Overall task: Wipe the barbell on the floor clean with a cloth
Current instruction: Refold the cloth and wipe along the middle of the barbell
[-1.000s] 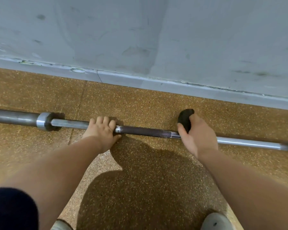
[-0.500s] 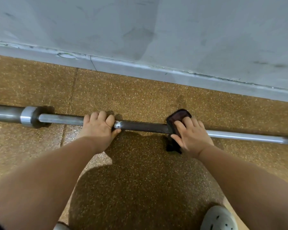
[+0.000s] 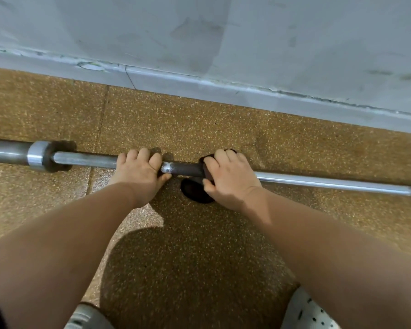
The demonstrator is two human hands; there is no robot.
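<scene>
on the floor (image 3: 199,119) near the wall, left hand (image 3: 140,173) fingers curl round the barbell (image 3: 86,160); right hand (image 3: 230,179) fingers clamp the dark cloth (image 3: 195,193) around it.

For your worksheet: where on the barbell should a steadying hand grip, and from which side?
Grip the thin shaft of the barbell from above, as the left hand does, probably near the collar. It lies flat on the floor, so only the top is free.

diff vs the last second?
The right hand brought the dark cloth down from above the grey steel barbell, wrapped it round the shaft and slid it left toward the left hand. That hand kept its grip; the bar stayed put.
</scene>
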